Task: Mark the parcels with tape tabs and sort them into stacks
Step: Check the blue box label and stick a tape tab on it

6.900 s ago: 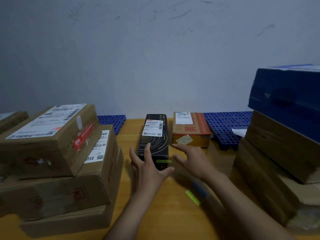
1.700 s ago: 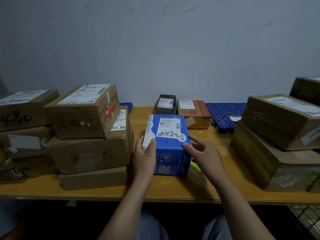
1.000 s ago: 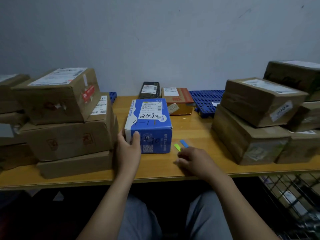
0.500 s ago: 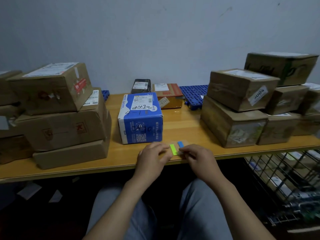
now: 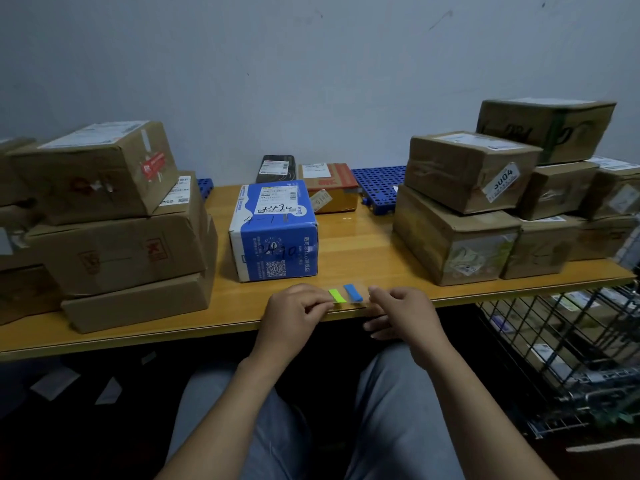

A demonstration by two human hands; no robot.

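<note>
Pinching, with the left hand, the left end of a clear strip lying at the near edge of the wooden table, thumb and curled fingers closing right beside the green tab. Bringing the right hand to the strip's right end, fingers loosely curled and one fingertip touching it; gripping or merely touching, impossible to tell. Carrying, on that strip, the green tab and a blue tab side by side, both tilted slightly.

Facing the blue parcel, standing just beyond the strip near the middle of the table, apart from both hands, white label up with handwritten figures on top and on the near face. Flanking it, a left stack of brown cartons and a right stack of brown cartons. Lying farther back by the wall, a black parcel and a small orange-brown parcel side by side, with a blue perforated mat to their right. Standing off the table's right end, a wire cart.
</note>
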